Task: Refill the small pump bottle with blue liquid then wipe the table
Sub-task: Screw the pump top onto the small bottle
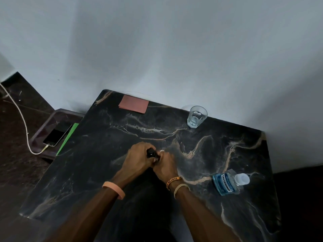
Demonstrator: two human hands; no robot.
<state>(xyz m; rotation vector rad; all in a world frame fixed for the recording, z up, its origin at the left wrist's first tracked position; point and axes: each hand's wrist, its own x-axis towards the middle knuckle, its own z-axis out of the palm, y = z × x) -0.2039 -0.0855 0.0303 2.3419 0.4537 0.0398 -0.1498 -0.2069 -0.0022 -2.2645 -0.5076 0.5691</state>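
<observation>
Both hands meeting over the middle of the dark marbled tabletop point(218, 154), wrapped around the small pump bottle point(151, 153). Left hand point(139, 158) curled round its dark top from the left; right hand point(165, 165) closed against its lower part from the right, fingers largely hidden. Probably unscrewing the pump head, judging by the opposed grips. Best done with the body held still and planted on the tabletop, only the top turned, the pump then lifted straight out so the tube clears the neck without dripping. Bottle apparently upright, long axis vertical and top toward the camera, though mostly covered. Blue mouthwash bottle point(225, 184) lying on its side at near right, white cap aimed right, long axis roughly left to right, well apart from the hands. Empty-looking glass point(197, 117) at far right; pink cloth point(133, 103) at the far edge, handy for wiping.
</observation>
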